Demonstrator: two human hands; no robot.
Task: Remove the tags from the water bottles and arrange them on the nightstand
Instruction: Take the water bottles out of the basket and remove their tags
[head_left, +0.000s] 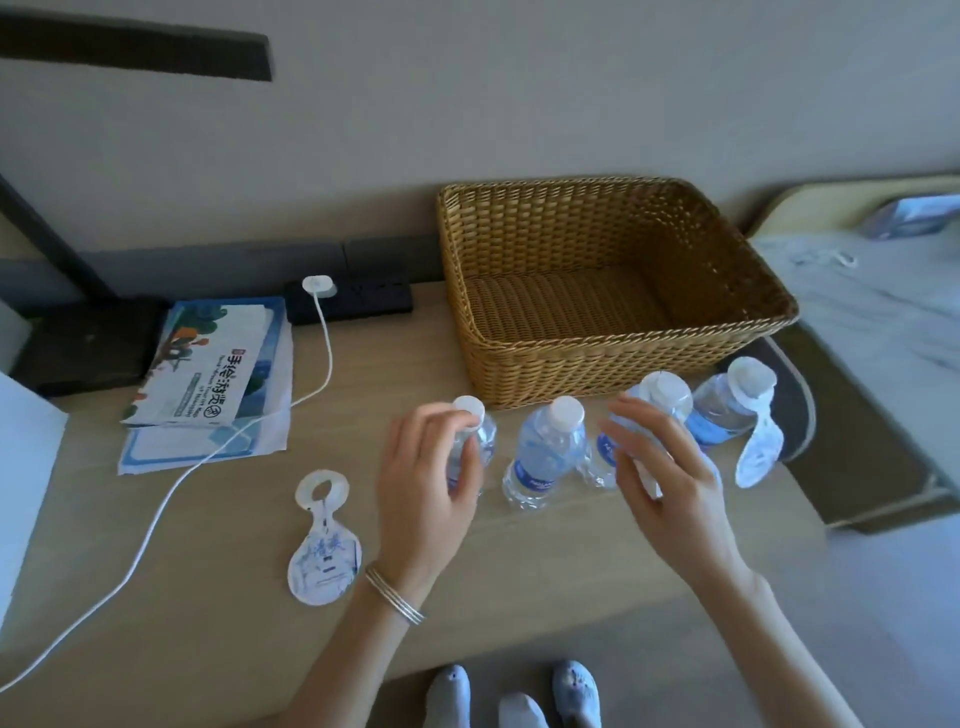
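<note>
Nearest the camera, the person's slippered feet (514, 696) stand at the edge of the pale wooden worktop (519, 561). On it, toward the left, lies a removed tag (323, 540): a flat white card with a ring hole at the top and blue printing on its rounded lower part, lying well apart from the bottles.

Just beyond, the left hand (426, 493), with thin bangles at its wrist, wraps the leftmost bottle (475, 436); its fingers (467, 467) are closed around the neck and shoulder just under the white cap. No tag shows on this bottle. Beside it stands the second bottle (545, 452), clear plastic with a blue label and white cap, upright and also bare of a tag.

The right hand (670, 478) hovers in front of the third bottle (657, 410), fingers spread and loose, gripping nothing that I can make out. Whether that bottle has a tag is hard to tell, as the hand covers much of it. The rightmost bottle (727, 405) plainly carries a hanging tag (758, 452), looped over its cap and dangling down its side.

So the work looks roughly midway: at least one tag remains, and the row of four needs tidying.

Behind the bottles sits a wicker basket (613, 364); farther left lie brochures (208, 364) and a white charging cable (322, 332).
</note>
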